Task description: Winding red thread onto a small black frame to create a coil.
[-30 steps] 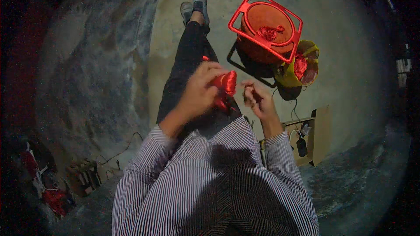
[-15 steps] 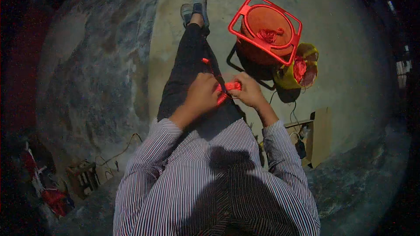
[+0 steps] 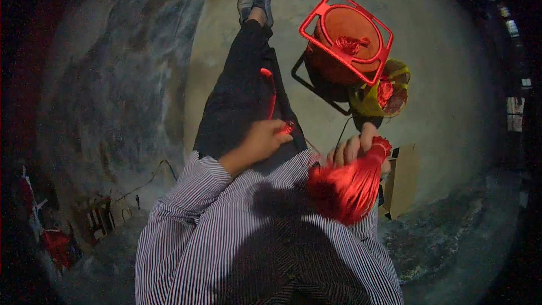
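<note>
My right hand is raised near my body, its fingers wrapped round the bound neck of a large red tassel. The tassel's threads fan out toward my shirt, smeared by motion. Over my thigh, my left hand is closed on a small red tuft; its full shape is hidden by the fingers. A red cord lies along my dark trouser leg, with a thicker red end near the knee.
Ahead on the right stands a red-framed stool with a round orange top, bearing a red thread bundle. Beside it is a yellow container with more red thread. A cardboard box sits at my right.
My right hand has moved from beside the left hand back and right toward my body, lifting the red tassel. My left hand has shifted slightly nearer my body. The cord on my leg shows more.
</note>
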Demonstrator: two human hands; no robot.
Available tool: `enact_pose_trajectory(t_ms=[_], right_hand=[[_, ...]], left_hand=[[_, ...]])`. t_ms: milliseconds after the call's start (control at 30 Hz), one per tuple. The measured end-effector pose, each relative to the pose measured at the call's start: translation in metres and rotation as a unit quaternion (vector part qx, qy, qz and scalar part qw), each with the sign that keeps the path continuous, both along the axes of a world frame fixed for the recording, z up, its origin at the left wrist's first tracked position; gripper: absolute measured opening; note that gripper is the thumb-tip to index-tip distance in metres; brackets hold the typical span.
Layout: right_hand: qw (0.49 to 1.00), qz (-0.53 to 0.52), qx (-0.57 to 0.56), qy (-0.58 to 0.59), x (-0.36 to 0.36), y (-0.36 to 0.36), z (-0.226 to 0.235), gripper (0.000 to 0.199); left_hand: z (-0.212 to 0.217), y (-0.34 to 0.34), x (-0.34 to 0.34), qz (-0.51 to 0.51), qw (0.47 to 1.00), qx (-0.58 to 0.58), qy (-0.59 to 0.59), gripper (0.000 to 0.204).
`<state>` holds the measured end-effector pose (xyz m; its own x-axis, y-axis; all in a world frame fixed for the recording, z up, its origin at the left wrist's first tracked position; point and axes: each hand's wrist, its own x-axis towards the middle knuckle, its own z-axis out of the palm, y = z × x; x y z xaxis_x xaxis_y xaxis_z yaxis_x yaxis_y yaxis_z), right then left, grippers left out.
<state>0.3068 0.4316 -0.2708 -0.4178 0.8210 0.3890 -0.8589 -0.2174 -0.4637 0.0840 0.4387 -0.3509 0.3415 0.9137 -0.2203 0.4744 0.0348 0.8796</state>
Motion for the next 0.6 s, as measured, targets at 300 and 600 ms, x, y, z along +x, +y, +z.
enact_pose_trajectory(t_ms=[300,600], right_hand=[[0.974,0.015,-0.221,-0.048,-0.021,-0.097,0.056,0.036],[0.474,-0.236,0.146,-0.836,0.049,-0.095,0.022,0.016]], left_hand=[[0.003,-0.018,0.002,0.023,0.999,0.037,-0.022,0.030],[0.038,-0.012,0.014,0.168,0.919,0.352,0.050,0.032]])
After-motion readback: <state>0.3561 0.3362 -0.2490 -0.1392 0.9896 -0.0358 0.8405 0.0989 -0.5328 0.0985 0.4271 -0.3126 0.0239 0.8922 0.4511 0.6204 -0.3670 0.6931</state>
